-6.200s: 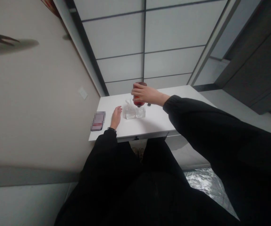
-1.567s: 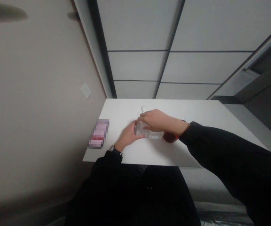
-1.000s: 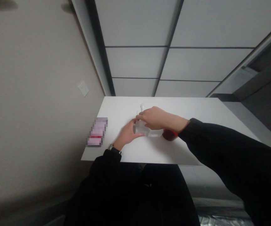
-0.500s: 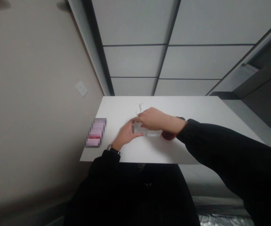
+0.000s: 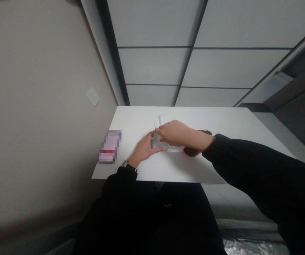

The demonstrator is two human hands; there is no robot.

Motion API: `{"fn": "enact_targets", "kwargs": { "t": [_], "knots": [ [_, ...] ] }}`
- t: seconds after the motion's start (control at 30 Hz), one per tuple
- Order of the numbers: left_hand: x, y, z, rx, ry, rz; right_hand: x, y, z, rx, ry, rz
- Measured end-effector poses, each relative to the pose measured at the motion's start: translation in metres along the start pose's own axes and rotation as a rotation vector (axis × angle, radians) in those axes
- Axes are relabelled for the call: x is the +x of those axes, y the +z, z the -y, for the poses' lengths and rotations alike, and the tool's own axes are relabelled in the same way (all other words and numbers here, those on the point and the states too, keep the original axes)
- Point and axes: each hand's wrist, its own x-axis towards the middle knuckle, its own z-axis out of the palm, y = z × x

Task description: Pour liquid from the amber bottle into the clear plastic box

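Observation:
A clear, box-shaped plastic container (image 5: pixel 157 144) rests on the white table in front of me. My left hand (image 5: pixel 144 147) grips its left end, thumb along the near side and fingers at the far side. Over the container's top left reaches my right hand (image 5: pixel 175 132), fingers curled and pressed together near the left fingertips; whatever they pinch is hidden. Just behind my right hand lies a small whitish, translucent piece (image 5: pixel 160 118), too blurred to name. A dark red rounded object (image 5: pixel 191 152) is partly covered by my right wrist, and a dark edge (image 5: pixel 206 132) shows beyond the wrist.
The white table (image 5: pixel 147 171) reaches to a panelled sliding door (image 5: pixel 152 65) at the back. A pinkish, pixelated flat item (image 5: pixel 110 143) lies at the table's left edge. On the left wall is a socket (image 5: pixel 92 97).
The view has shifted slightly, so everything sits a little differently in the picture. Both hands keep their places at the container, with no clear change of grip.

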Motion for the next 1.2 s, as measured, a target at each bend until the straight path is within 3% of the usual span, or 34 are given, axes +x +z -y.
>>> {"fn": "enact_targets", "kwargs": {
  "t": [0.17,0.37,0.53,0.67,0.77,0.87,0.93,1.03,1.2],
  "knots": [
    [0.000,0.001,0.000,-0.006,0.025,-0.006,0.000,0.001,0.005,-0.032,0.105,0.028],
    [0.001,0.003,0.002,-0.013,0.032,-0.017,-0.007,0.006,0.006,-0.017,-0.073,-0.078],
    [0.002,0.002,0.002,-0.007,0.036,-0.006,-0.002,0.012,0.016,0.029,0.068,-0.036],
    [0.001,0.002,0.002,0.006,0.034,-0.004,-0.001,0.005,0.015,0.017,0.104,-0.007],
    [-0.001,0.002,0.001,0.020,0.040,0.000,0.001,-0.010,-0.015,0.069,0.082,0.019],
    [-0.004,0.001,-0.001,0.039,0.041,0.026,0.015,-0.020,-0.071,0.261,0.009,-0.099],
    [-0.006,0.001,0.000,0.048,0.044,0.040,0.032,-0.014,-0.107,0.199,0.009,-0.096],
    [-0.008,0.002,0.002,0.034,0.083,0.031,0.062,0.018,-0.144,0.112,-0.102,-0.018],
    [-0.009,0.001,0.002,0.003,0.121,0.012,0.097,0.089,-0.163,0.134,-0.302,-0.025]
  ]
}}
